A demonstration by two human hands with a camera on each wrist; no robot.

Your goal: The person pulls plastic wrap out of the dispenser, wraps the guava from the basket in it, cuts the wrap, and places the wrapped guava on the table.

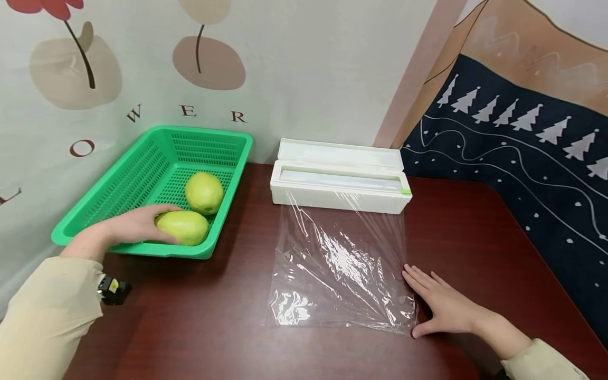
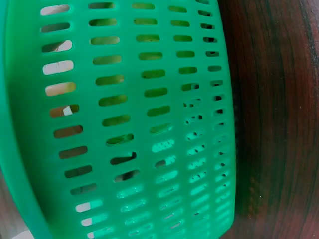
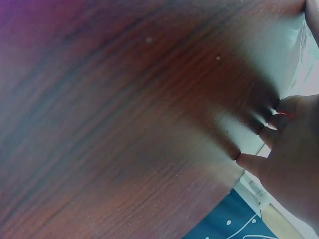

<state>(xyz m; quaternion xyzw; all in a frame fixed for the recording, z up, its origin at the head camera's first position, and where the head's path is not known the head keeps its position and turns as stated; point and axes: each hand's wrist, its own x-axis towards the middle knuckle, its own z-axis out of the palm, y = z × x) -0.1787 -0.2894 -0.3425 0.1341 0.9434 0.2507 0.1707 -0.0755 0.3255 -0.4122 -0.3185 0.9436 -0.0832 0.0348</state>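
Note:
In the head view my left hand [image 1: 135, 224] reaches over the near rim of a green plastic basket [image 1: 142, 182]. Its thumb and fingers curl round a yellow-green fruit [image 1: 185, 228] lying in the near corner. A second, rounder yellow-green fruit [image 1: 204, 192] sits just behind it. Clear plastic wrap [image 1: 332, 264] stretches from a white wrap box [image 1: 339, 198] towards me over the table. My right hand [image 1: 444, 306] rests at the wrap's right edge, fingers extended. The left wrist view is filled by the basket's slotted wall [image 2: 129, 109], which hides that hand.
The wrap box's lid [image 1: 339, 153] stands raised at the back, and a green slider [image 1: 406, 191] shows at its right end. Printed cloth [image 1: 309, 79] hangs behind the dark red wooden table [image 1: 204, 316]. A dark blue cloth with white trees [image 1: 522, 142] borders the right side.

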